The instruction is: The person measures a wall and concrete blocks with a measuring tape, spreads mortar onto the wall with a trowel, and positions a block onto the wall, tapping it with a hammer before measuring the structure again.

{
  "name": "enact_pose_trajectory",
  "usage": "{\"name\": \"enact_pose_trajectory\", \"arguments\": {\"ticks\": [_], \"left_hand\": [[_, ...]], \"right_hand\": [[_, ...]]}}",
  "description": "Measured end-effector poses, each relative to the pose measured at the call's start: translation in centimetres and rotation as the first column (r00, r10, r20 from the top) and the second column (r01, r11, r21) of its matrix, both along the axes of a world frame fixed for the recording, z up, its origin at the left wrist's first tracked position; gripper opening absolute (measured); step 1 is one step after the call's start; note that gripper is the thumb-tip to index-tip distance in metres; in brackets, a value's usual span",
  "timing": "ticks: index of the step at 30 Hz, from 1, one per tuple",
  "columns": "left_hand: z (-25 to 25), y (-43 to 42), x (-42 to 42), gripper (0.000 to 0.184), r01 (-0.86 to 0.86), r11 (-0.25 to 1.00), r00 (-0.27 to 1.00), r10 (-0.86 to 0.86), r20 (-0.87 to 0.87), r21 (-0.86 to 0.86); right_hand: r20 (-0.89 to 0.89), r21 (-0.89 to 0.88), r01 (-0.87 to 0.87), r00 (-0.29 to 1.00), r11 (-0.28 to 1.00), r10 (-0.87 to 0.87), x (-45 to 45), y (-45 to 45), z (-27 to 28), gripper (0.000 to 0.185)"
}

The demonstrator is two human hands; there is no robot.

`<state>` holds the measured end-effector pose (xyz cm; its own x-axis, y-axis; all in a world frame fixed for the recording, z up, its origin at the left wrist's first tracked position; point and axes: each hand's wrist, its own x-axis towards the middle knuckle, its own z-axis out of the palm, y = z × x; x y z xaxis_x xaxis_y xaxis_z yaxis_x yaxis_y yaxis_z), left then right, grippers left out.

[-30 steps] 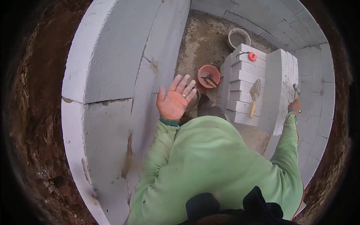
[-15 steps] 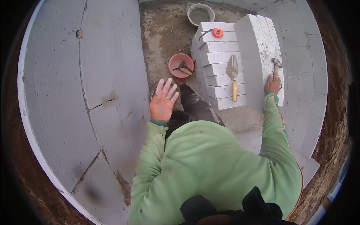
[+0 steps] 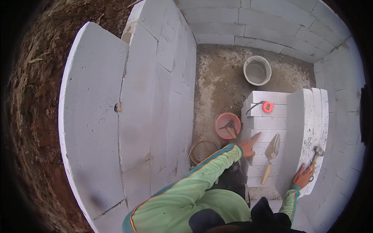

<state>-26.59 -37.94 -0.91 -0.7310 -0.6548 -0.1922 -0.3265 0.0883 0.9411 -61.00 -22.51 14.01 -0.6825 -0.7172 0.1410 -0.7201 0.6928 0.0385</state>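
Note:
My left hand (image 3: 248, 146) reaches across to the left side of the stacked white blocks (image 3: 268, 123). Its fingers are stretched out with nothing in them. On the taller block at right (image 3: 297, 128), my right hand (image 3: 302, 176) is closed around the lower handle of a hammer (image 3: 316, 154), whose metal head points away from me. Between the hands a pointed trowel (image 3: 272, 149) with a wooden handle lies on the blocks. Farther back on the same stack rests a red tape measure (image 3: 267, 106) with a dark strap.
A red bucket (image 3: 222, 132) with tools in it stands left of the stack. Nearer is a round brownish container (image 3: 203, 151). A pale bucket (image 3: 268, 76) with grey contents stands behind the stack. Block walls (image 3: 97, 116) rise on the left, back and right; reddish soil (image 3: 35, 128) lies outside.
My left hand, raised palm-up before, has swung right to the block stack. The view has shifted left and forward. My right hand stays by the hammer on the tall block.

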Motion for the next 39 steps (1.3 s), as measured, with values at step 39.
{"name": "enact_pose_trajectory", "arguments": {"ticks": [39], "left_hand": [[-7.2, 33.4, 31.1, 0.072, -0.636, 0.744, 0.628, 0.344, 0.698, 0.205]], "right_hand": [[-0.088, -0.015, 0.072, 0.993, 0.997, -0.073, 2.4, -1.1, 0.2, 0.073]]}}
